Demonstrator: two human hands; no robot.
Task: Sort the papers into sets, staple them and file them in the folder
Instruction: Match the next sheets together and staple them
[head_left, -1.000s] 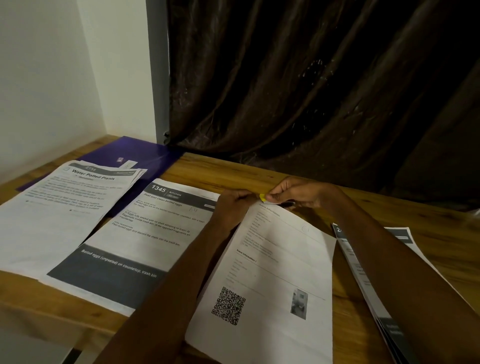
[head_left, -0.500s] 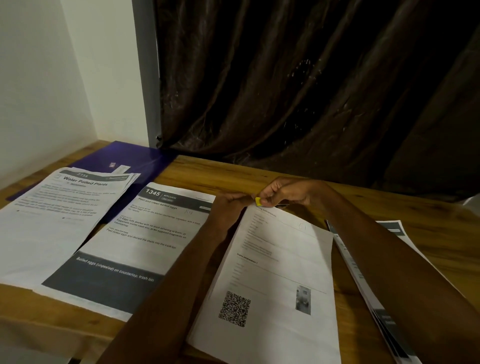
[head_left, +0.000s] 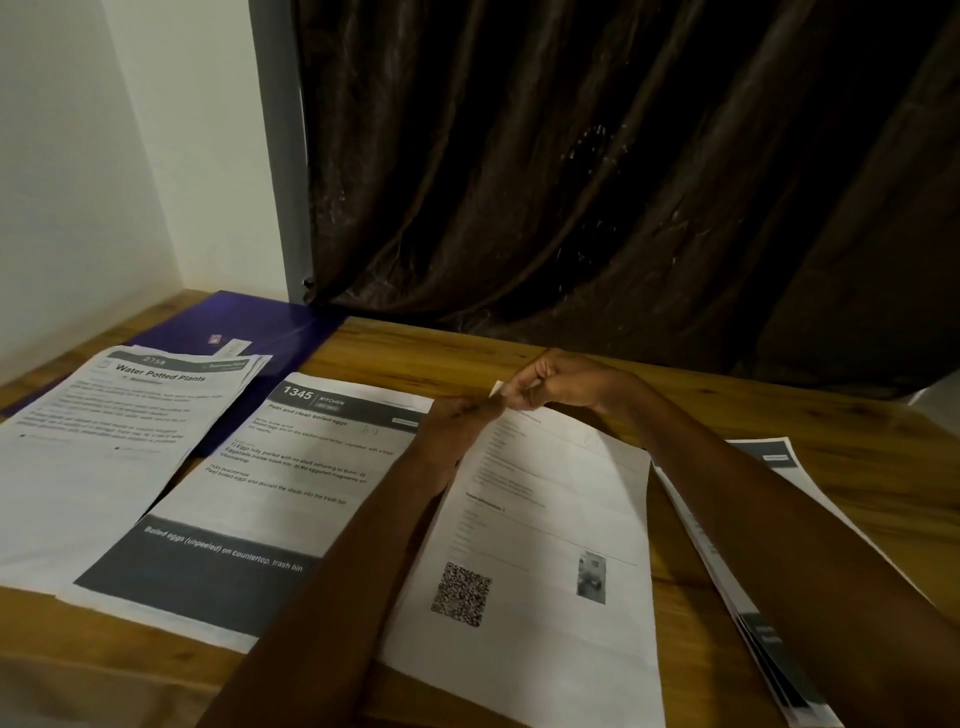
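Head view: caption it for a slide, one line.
Both hands, left and right, pinch the QR-code sheet's top corner on a wooden desk.

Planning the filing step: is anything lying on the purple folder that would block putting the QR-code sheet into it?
Yes. The Water Potted Plants stack overlaps the purple folder, and the boiled-eggs sheet lies between it and the QR-code sheet.

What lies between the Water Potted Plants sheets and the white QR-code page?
In the head view, the 1345 boiled-eggs sheet lies between the Water Potted Plants sheets and the QR-code page.
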